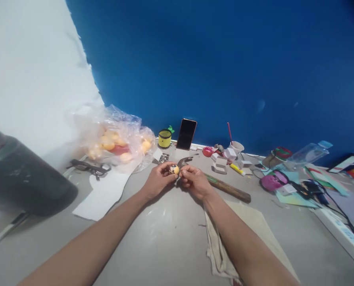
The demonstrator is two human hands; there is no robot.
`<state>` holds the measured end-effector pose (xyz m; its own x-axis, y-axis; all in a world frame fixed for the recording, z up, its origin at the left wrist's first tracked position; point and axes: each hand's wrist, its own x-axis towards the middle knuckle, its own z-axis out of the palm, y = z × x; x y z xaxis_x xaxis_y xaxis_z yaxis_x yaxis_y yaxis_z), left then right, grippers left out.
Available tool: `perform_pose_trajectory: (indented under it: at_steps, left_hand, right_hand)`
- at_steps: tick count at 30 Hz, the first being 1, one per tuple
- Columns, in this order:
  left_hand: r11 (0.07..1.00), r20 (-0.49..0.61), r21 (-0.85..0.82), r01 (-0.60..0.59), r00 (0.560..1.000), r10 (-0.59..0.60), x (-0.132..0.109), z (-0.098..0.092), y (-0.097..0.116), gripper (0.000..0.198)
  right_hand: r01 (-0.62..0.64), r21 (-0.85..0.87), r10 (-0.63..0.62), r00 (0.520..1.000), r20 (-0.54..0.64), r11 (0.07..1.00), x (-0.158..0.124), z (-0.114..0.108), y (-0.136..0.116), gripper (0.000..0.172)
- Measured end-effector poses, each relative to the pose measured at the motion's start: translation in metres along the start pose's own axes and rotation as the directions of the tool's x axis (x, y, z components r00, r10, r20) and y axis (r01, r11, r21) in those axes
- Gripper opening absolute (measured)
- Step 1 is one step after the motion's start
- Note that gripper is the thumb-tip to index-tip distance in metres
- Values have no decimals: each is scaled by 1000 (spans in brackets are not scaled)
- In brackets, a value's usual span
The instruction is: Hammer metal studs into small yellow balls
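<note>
My left hand (pixel 161 178) is closed around a small round ball (pixel 174 169), yellow-orange with a dark and pale pattern on part of it. The fingertips of my right hand (pixel 195 182) are pinched together right beside the ball; whatever they hold is too small to make out. Just behind both hands lies a claw hammer (pixel 229 188), its wooden handle pointing right and its metal head partly hidden by my fingers. A dark speckled piece (pixel 164 157) rests on the table past my left hand.
Under my right forearm is a beige cloth (pixel 254 222). At left are white paper (pixel 105 198), glasses (pixel 90 167), a dark cylinder (pixel 25 174) and a plastic bag (pixel 117 135) of orange balls. A phone (pixel 187 134) leans on the wall; a power strip (pixel 340 226) lies right.
</note>
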<state>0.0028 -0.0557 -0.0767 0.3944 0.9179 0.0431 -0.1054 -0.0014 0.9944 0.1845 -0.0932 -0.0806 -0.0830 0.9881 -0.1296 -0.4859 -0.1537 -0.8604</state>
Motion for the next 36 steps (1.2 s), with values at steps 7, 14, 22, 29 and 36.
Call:
perform_pose_trajectory:
  at_steps: [7,14,22,29,36]
  left_hand:
    - [997,40,-73,22,999,-19,-5,2,5,55]
    - [999,-15,36,-22,1000,23,-6,0,4,56]
    - [979,20,180,-93,996,91,-7,1,2,46]
    - [891,15,396,-219,972,233,-7,0,5,40]
    - [861,59,428,-275,959,277,-7,-1,2,33]
  right_hand:
    - [-36,19,36,999,29,999,2,-2,-1,40]
    - [-34,30,32,999,43,999,3,-4,-2,38]
    - [-42,27,42,999,25,999,4,-5,0,39]
    - [-49,-21,49,999,18,999,4,-4,0,39]
    - [-56,-71,56,998,-2,996,3,-5,0,37]
